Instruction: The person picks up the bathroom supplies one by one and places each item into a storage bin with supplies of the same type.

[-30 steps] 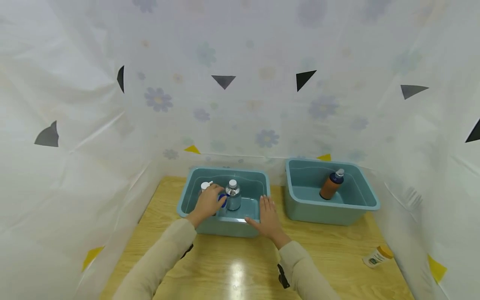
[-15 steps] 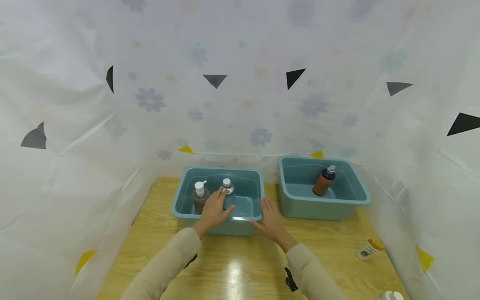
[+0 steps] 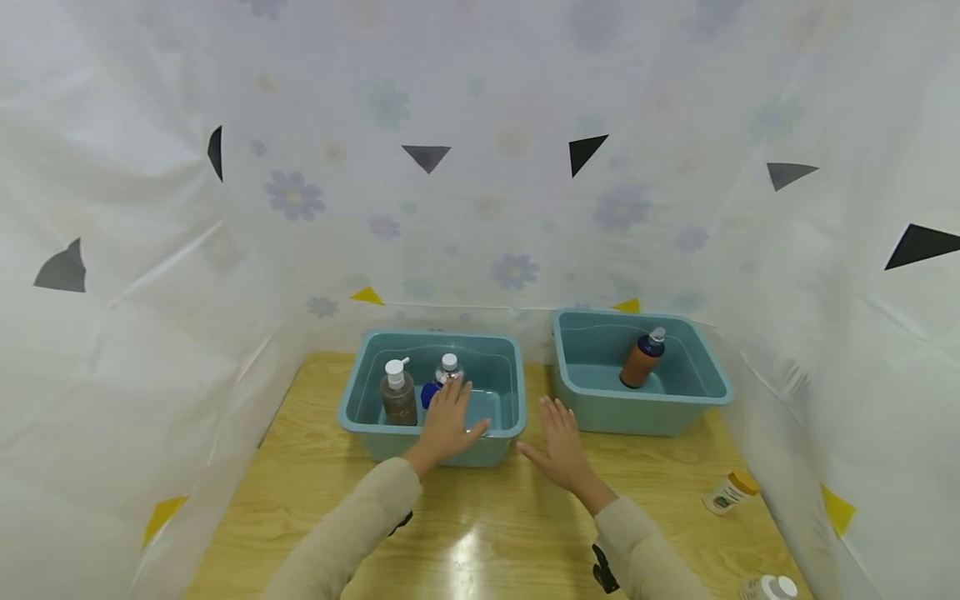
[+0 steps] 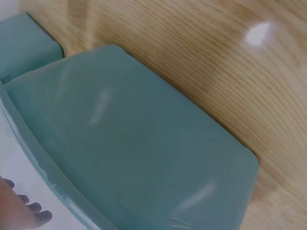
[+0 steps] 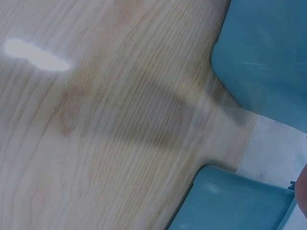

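My left hand [image 3: 447, 423] is over the front rim of the left blue-green bin [image 3: 431, 447], fingers extended and nothing in its grasp. Inside that bin stand a grey-brown pump bottle [image 3: 398, 398] with a white head and a clear bottle [image 3: 449, 367] with a white cap. A dark blue cap [image 3: 429, 393] shows between them, the rest of it behind my hand. Just right of the bin's corner, my right hand [image 3: 561, 450] hovers over the table with fingers spread. The left wrist view catches only fingertips [image 4: 41, 216] beyond the bin's rim.
A second blue-green bin [image 3: 637, 410] stands at right, with an orange-brown bottle [image 3: 641, 362] tilted inside. A white bottle with an orange cap [image 3: 727, 493] lies near the wooden table's [image 3: 480, 533] right edge. A white-capped container [image 3: 772, 587] is cut off below it.
My left hand has moved right and away from the bottles, uncovering the pump bottle. My right hand has come off the left bin's corner toward the right. The head view has shifted slightly right.
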Demonstrator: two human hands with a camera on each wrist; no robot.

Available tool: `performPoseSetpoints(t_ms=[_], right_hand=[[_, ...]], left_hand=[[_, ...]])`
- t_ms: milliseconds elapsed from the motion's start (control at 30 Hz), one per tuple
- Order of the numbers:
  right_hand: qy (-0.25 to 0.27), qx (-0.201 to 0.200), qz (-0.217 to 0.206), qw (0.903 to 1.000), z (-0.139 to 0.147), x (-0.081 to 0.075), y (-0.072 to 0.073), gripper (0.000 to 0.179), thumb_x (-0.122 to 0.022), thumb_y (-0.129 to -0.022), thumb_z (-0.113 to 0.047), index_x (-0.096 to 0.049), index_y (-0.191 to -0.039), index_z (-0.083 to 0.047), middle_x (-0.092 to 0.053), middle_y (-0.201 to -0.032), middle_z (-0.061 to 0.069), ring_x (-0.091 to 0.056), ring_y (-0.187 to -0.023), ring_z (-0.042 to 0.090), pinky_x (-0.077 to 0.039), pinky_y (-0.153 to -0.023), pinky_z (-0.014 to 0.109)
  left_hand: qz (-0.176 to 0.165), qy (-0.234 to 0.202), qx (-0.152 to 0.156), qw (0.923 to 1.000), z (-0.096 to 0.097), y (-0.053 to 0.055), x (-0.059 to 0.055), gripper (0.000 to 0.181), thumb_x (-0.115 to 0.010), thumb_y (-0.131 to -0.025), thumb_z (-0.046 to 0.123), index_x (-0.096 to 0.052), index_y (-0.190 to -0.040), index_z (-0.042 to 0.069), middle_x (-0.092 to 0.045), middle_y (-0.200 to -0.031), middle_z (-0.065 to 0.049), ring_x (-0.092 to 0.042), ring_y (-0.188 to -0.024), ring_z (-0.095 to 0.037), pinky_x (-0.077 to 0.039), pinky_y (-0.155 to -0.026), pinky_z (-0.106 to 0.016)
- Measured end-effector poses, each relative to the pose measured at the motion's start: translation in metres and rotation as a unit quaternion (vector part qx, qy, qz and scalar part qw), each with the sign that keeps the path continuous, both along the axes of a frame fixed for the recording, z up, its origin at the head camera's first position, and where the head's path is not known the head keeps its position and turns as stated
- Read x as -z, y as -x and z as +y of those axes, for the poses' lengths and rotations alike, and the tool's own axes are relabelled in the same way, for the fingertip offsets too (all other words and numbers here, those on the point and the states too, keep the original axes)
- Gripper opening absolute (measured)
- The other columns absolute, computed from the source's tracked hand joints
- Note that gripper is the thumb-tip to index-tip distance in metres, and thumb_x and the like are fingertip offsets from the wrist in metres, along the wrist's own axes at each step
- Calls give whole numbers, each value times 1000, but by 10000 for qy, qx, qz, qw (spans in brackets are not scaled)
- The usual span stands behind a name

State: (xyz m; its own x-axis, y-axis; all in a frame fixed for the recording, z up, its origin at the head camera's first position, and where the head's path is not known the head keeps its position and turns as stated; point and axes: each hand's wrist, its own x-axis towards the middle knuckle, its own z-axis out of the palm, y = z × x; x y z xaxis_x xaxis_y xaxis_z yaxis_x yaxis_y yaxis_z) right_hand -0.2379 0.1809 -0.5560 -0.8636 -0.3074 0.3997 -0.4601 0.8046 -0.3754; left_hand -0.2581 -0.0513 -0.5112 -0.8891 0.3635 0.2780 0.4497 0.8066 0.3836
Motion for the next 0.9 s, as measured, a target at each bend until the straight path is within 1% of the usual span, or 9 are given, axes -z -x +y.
performPoseSetpoints(t_ms=[133, 233, 333, 500, 600, 667, 733, 833, 900], right_hand=[[-23, 64, 92, 9999, 8, 1, -2, 88, -50, -86, -57, -30, -140, 10, -34, -143, 29, -28, -133, 47, -21, -105, 63], [-125, 129, 110, 9998, 13, 3, -3, 90, -48, -86, -60, -30, -140, 10, -34, -144, 29, -28, -133, 47, -20, -105, 61], [-159, 177, 71, 9997, 18, 4, -5, 91, -48, -86, -60, -29, -140, 10, -32, -145, 28, -27, -134, 45, -18, -106, 61], [-109, 228, 97, 9996, 28, 5, -9, 90, -52, -84, -58, -29, -140, 9, -31, -146, 28, -25, -135, 45, -16, -106, 62], [-150, 207, 132, 9996, 35, 9, -11, 91, -51, -84, -59, -30, -140, 10, -31, -145, 29, -25, -134, 46, -16, -105, 62], [-183, 207, 171, 9995, 40, 13, -11, 92, -48, -85, -61, -29, -140, 10, -30, -145, 29, -25, -133, 47, -16, -104, 63], [-157, 231, 302, 9992, 46, 16, -12, 93, -45, -86, -63, -30, -139, 12, -31, -144, 31, -27, -131, 49, -18, -102, 64], [-72, 348, 463, 9983, 54, 19, -12, 92, -44, -87, -63, -31, -138, 12, -31, -142, 33, -28, -129, 50, -19, -100, 65], [0, 411, 551, 9976, 60, 19, -12, 90, -47, -87, -60, -33, -136, 13, -33, -140, 34, -29, -127, 51, -20, -99, 66]], left_hand=[[-30, 187, 7, 9998, 7, 0, 0, 77, -55, -86, 48, -36, -138, -6, -31, -145, -28, -28, -135, -44, -28, -107, -58], [56, 338, -17, 9994, 10, 0, 3, 80, -53, -85, 51, -35, -139, -5, -30, -146, -28, -29, -135, -43, -28, -107, -58], [86, 400, -34, 9992, 14, 1, 6, 82, -52, -85, 53, -33, -140, -5, -29, -147, -27, -28, -136, -43, -26, -108, -58], [-83, 537, 7, 9985, 25, 1, 9, 85, -49, -87, 55, -25, -144, -3, -24, -150, -26, -22, -138, -43, -22, -110, -58], [-184, 601, 0, 9980, 33, 2, 13, 86, -47, -88, 57, -23, -145, -2, -21, -151, -24, -20, -139, -42, -20, -112, -57], [-261, 566, 5, 9981, 39, 3, 15, 86, -48, -87, 57, -22, -146, -1, -19, -152, -24, -19, -140, -42, -19, -112, -56], [-297, 614, 26, 9977, 45, 3, 17, 86, -47, -88, 58, -22, -146, 0, -17, -153, -23, -17, -140, -42, -18, -112, -56], [-235, 735, 106, 9970, 54, 5, 18, 86, -45, -88, 59, -23, -146, 0, -15, -153, -23, -17, -140, -43, -18, -112, -56], [-163, 826, 187, 9963, 59, 5, 18, 86, -44, -88, 60, -25, -145, -1, -15, -153, -23, -18, -140, -41, -19, -112, -55]])
